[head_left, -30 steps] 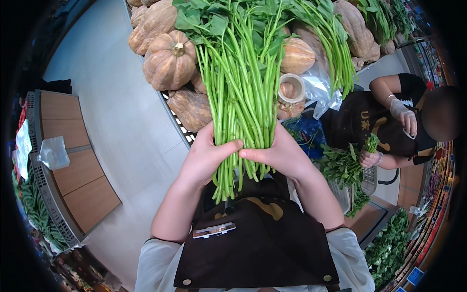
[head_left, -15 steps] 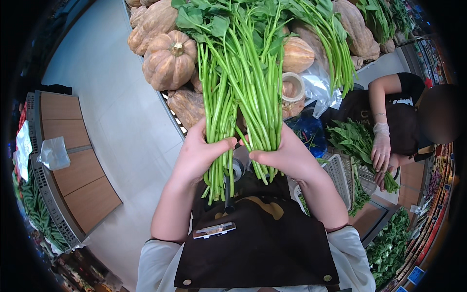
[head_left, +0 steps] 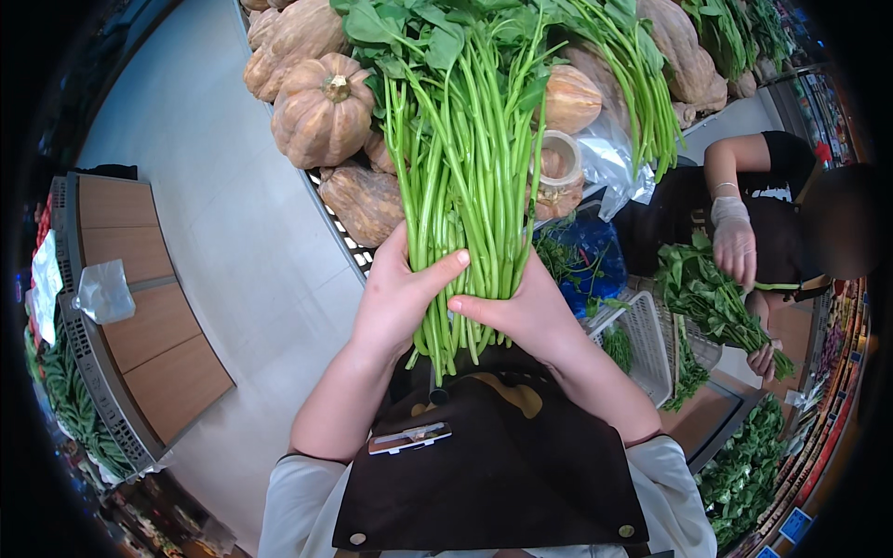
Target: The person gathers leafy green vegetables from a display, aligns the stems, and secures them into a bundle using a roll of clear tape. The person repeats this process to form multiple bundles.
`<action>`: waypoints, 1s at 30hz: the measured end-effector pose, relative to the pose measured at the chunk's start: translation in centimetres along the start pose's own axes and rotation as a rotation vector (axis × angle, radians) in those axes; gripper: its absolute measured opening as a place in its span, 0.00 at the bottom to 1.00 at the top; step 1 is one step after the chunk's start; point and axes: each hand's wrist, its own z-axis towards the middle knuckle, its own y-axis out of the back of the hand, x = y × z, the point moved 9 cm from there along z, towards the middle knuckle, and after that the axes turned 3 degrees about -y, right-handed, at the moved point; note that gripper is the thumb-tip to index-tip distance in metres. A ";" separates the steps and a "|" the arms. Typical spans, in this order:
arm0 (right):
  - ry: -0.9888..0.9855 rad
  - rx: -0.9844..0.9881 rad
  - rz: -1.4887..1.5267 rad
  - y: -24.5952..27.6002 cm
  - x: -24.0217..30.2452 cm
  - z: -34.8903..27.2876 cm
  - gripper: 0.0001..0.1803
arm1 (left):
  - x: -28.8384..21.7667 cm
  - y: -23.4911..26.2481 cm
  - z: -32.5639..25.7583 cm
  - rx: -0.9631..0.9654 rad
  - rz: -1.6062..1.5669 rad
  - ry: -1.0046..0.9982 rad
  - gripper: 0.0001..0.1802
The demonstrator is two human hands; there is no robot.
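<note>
Clearly, in the head view both hands close around one bunch of long green stalks (head_left: pixel 465 214), held upright in front of the dark apron (head_left: pixel 502 465). The left hand (head_left: pixel 395 298) wraps the stalks from the left, its thumb pressed across the front; the right hand (head_left: pixel 521 312) presses from the right, fingers curled behind. The cut ends hang just below the hands and the leaves fan out far above.

I judge the step in hand to be gathering and evening the stalks; a next move would need a firm hold low on the bunch.

Behind the leaves, pumpkins (head_left: pixel 321 107) and a tape roll (head_left: pixel 558 163) are partly hidden. On the right, another person's gloved hand (head_left: pixel 735 237) handles greens. The fingers behind the stalks cannot be seen.
</note>
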 end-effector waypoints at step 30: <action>-0.260 0.455 -0.427 3.9 17.4 0.8 0.28 | -15.4 1.9 1.7 0.331 0.154 0.053 0.26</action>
